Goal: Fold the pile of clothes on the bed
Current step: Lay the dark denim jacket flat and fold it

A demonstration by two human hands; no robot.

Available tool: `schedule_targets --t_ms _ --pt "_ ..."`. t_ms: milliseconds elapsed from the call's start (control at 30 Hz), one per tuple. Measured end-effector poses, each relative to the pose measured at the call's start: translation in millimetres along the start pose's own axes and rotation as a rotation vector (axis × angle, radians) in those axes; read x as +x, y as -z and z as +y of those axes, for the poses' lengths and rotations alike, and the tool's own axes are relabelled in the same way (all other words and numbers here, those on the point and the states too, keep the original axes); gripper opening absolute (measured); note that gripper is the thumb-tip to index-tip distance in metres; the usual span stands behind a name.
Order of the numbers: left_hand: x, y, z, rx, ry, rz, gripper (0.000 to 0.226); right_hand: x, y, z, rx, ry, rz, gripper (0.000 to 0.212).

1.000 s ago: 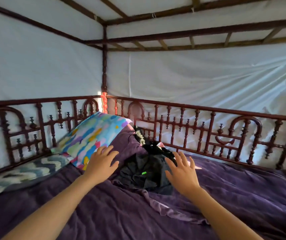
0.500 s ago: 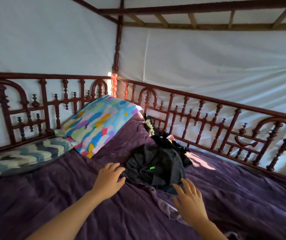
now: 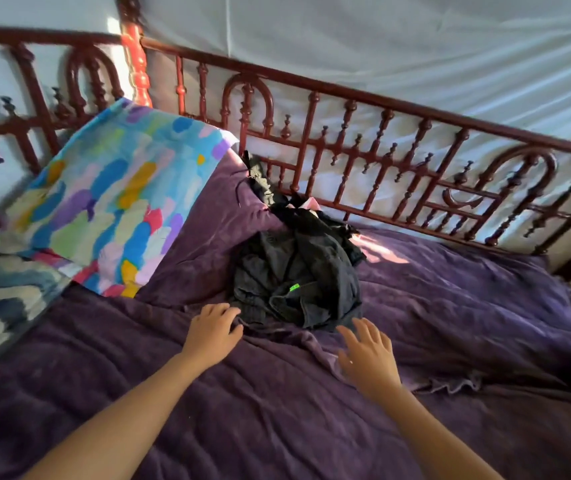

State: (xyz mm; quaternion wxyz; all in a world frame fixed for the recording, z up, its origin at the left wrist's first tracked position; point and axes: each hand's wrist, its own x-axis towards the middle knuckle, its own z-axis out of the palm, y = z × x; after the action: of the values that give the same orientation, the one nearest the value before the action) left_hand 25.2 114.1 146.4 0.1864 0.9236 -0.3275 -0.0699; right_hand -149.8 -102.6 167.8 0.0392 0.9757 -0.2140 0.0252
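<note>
Stretching toward rail (image 3: 415, 109), clothes pile (image 3: 297, 271); left hand (image 3: 213, 336), right hand (image 3: 367, 355) relaxed, empty, at near edge.

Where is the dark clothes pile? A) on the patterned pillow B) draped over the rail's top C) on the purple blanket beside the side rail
C: the dark clothes pile lies on the purple blanket next to the wooden rail, right of the patterned pillow.

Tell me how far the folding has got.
Done: nothing; no folded garment shows. In hand: the left hand is at the near edge of the dark clothes pile, the right hand hovers open beside it, neither with a grip. Left: the whole crumpled pile on the purple blanket.
</note>
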Motion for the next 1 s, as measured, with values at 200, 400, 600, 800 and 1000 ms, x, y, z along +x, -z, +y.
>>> schedule_targets --t_ms 200,400,600,800,1000 --pt "40 -46 -11 0.015 -0.09 -0.132 0.044 41 -44 13 0.02 -0.121 -0.148 0.054" --pt "103 -96 -35 0.075 -0.097 -0.277 0.045 79 -127 -9 0.227 -0.167 -0.135 0.034" --pt "173 -153 -50 0.211 -0.172 -0.298 0.066 144 -206 -17 0.254 -0.227 -0.139 0.046" --pt "242 -207 -34 0.122 -0.189 -0.233 0.074 199 -268 18 0.138 -0.069 -0.304 0.116" --pt "268 -261 -7 0.063 -0.078 -0.332 0.054 211 -323 29 0.118 -0.011 -0.39 0.101"
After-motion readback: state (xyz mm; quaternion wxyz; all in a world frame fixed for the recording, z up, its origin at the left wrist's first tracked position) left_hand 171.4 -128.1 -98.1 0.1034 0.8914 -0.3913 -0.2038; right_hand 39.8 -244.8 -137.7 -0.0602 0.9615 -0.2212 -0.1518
